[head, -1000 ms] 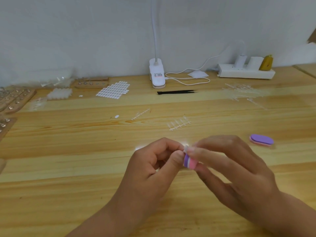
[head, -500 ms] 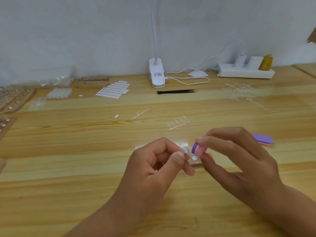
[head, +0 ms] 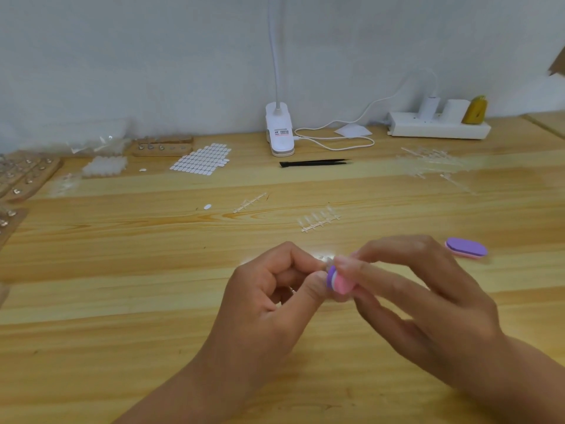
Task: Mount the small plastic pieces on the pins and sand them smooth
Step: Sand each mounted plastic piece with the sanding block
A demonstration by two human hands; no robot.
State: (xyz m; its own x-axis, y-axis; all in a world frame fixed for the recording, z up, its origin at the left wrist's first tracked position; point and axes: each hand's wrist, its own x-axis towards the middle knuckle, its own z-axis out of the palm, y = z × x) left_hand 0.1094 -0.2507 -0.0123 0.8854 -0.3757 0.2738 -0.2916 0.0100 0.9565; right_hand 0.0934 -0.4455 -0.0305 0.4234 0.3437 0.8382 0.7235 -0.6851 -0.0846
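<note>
small plastic piece (head: 326, 262), clear and blurred, is pinched between the curled thumb and forefinger of the left hand (head: 269, 301), just above the wooden table (head: 107, 316). the right hand (head: 428, 304) pinches a pink and purple sanding block (head: 338, 281) at its fingertips, other fingers loosely spread, the block's end against the piece.

1. A small label (head: 282, 132) with red and dark print is seen on the white lamp clip (head: 278, 146), well beyond the left hand (head: 269, 304) and right hand (head: 428, 301); its characters cannot be read.
2. No other writing is made out.
</note>
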